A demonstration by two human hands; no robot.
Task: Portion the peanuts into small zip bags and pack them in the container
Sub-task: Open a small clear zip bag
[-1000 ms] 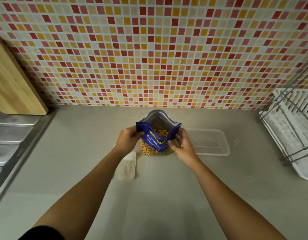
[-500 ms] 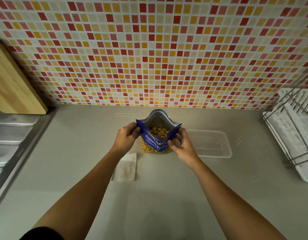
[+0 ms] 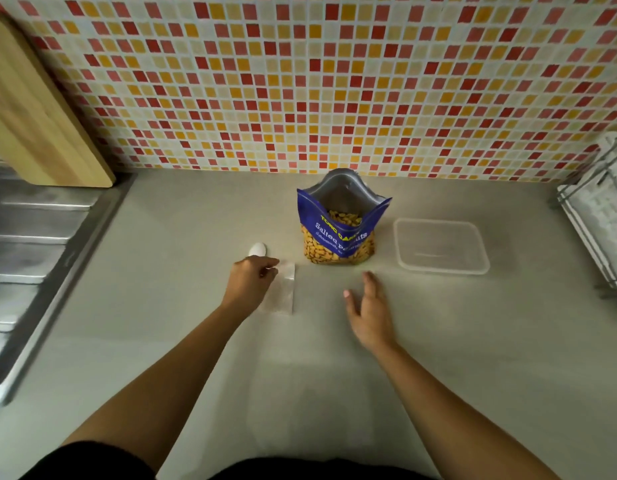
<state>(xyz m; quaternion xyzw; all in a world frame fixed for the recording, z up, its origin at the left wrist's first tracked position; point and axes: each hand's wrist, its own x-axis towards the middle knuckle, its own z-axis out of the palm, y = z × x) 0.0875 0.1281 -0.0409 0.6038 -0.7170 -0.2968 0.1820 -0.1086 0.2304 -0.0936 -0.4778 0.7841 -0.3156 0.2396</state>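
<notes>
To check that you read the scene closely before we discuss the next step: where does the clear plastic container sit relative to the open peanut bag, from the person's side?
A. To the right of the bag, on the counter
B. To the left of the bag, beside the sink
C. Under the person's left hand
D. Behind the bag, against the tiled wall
A: the clear container rests on the counter right of the standing peanut bag, empty and untouched.
</notes>
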